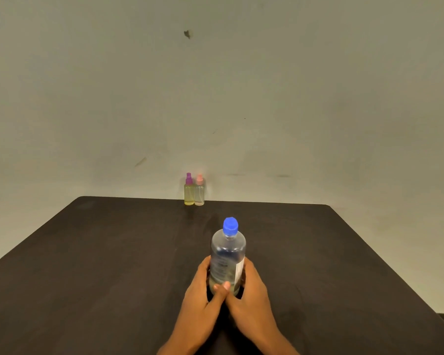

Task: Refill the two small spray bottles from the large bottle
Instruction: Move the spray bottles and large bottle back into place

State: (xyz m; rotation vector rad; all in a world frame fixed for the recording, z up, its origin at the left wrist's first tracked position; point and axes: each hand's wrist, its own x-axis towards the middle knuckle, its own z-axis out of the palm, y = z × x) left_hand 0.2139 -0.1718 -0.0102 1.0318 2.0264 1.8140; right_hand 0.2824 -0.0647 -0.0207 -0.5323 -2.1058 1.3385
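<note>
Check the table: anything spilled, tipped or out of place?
Nothing stands out. The large bottle is upright, blue cap on, gripped by the left hand and right hand. The yellow spray bottle and pink spray bottle stand upright at the far edge of the table, tops on. No spill shows.

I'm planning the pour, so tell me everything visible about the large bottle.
The large bottle is clear plastic with a blue cap on, a pale label on its side and clear liquid inside. It is upright at the near middle of the table. The left hand and right hand grip its lower half from either side, hiding its base.
</note>
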